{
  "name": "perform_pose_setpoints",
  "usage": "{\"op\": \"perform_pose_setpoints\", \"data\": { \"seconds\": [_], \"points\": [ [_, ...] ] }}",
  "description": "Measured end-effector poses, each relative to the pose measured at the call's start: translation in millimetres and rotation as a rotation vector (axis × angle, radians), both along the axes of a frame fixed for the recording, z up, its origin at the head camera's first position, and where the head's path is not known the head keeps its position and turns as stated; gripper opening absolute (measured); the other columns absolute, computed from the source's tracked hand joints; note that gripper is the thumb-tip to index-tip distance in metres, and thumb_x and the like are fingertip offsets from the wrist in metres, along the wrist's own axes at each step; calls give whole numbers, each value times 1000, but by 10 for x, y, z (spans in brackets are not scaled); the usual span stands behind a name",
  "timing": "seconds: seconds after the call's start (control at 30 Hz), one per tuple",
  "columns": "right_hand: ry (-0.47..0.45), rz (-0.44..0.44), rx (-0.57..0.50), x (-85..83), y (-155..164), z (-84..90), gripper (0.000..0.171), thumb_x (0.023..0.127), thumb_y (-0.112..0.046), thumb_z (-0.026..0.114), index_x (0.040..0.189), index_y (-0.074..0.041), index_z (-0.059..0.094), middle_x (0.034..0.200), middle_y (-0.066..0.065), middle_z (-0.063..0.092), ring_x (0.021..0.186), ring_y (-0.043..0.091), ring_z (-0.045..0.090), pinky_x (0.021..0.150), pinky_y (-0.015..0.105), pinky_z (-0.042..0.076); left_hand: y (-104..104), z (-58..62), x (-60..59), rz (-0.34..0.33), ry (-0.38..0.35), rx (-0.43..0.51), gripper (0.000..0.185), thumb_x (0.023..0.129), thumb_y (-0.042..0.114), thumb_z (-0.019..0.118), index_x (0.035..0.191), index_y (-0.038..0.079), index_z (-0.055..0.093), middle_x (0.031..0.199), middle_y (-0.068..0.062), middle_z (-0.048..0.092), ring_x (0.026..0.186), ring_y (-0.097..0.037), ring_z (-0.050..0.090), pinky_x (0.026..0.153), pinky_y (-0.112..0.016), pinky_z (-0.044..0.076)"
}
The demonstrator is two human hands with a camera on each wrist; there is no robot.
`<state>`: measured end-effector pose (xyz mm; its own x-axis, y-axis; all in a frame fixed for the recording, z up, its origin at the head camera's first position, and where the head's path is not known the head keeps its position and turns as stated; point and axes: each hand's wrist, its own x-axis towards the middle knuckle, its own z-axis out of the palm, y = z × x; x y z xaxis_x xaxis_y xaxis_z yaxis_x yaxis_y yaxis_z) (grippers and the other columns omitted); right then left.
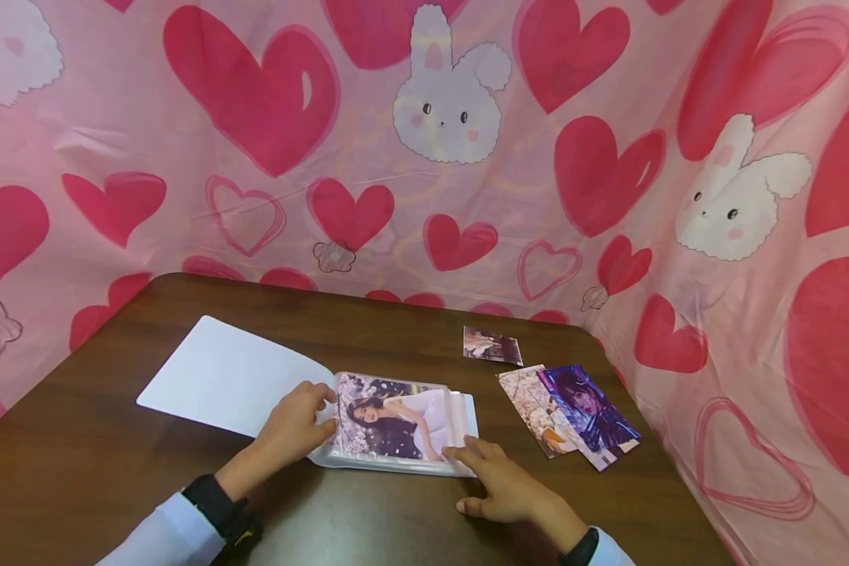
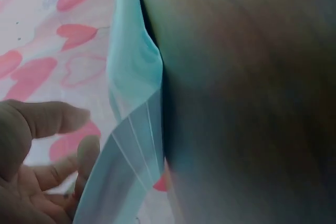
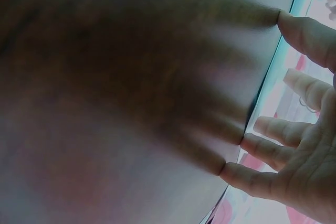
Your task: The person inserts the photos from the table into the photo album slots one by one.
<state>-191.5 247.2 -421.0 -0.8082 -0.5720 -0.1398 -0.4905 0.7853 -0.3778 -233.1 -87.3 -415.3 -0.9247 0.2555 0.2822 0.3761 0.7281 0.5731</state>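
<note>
A white cover (image 1: 226,377) lies open at left, beside it the left hand (image 1: 290,424), thumb and bent fingers apart, borders the album (image 1: 368,465) on the desk (image 1: 354,523), whose clear page (image 1: 456,420) could crease should the right hand (image 1: 502,483), fingers spread, push unevenly, short of loose photos (image 1: 589,413).

Pink heart-and-rabbit fabric (image 1: 368,145) hangs beyond the far and right edges of the bench (image 1: 389,523). One small card (image 1: 492,347) lies near the far edge; two overlapping cards (image 1: 586,409) lie near the right edge.
</note>
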Motion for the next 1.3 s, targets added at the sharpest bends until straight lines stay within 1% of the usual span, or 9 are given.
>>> {"op": "perform_pose_setpoints", "data": {
  "seconds": [0.1,0.2,0.27,0.47,0.6,0.73,0.97,1.13,1.3],
  "points": [
    [0,1,0,1,1,-1,66,81,-37,70,140,-27,40,142,22,31,123,41,34,88,59,39,0,-2,25,-129,68,-69,24,73,12,74,95,5,67,91,-10,61,82,-26,59,72,-41,50],
    [-1,-1,-3,-3,2,-5,66,81,-36,70,140,-26,40,142,22,31,123,40,34,88,59,39,-1,-3,60,-268,71,-160,24,76,17,73,98,8,69,102,-10,63,98,-31,58,82,-48,48],
    [3,0,-7,-5,1,-9,66,81,-35,70,140,-25,40,142,23,31,124,41,34,88,59,39,-5,-10,75,-322,66,-200,25,75,18,74,98,8,70,105,-10,64,100,-31,57,81,-49,48],
    [26,1,-11,0,-4,-24,67,80,-33,71,139,-23,40,141,24,32,123,41,35,89,58,39,21,-51,84,-334,79,-287,33,66,21,82,95,12,70,105,-7,64,94,-27,55,68,-43,51],
    [27,-1,-16,3,0,-28,67,80,-32,71,138,-22,41,141,24,32,123,41,35,89,58,39,54,-47,82,-332,115,-308,33,62,14,84,92,13,70,100,-7,62,89,-26,54,61,-41,51],
    [35,3,-24,6,4,-22,66,80,-31,72,138,-21,41,141,24,33,123,42,35,88,59,39,56,-46,73,-341,137,-306,30,62,10,84,88,12,69,97,-7,62,88,-27,55,63,-41,51],
    [33,-1,-16,1,0,-10,68,80,-32,72,139,-19,40,141,23,33,123,41,35,90,57,39,-15,-87,5,-400,159,-246,30,61,12,85,87,13,70,93,-2,63,84,-23,55,71,-38,49],
    [41,-31,14,3,1,-6,72,79,-34,73,138,-9,39,141,22,33,124,38,36,93,54,38,-42,-76,-25,-427,141,-214,30,61,14,85,86,11,69,90,-1,64,79,-21,53,70,-36,46],
    [51,-30,22,7,-9,-15,71,79,-34,73,136,-7,40,141,21,34,123,37,37,94,52,38,-68,-71,-29,-438,119,-196,30,61,15,85,86,12,70,90,-1,64,78,-20,51,69,-36,45]
  ]
}}
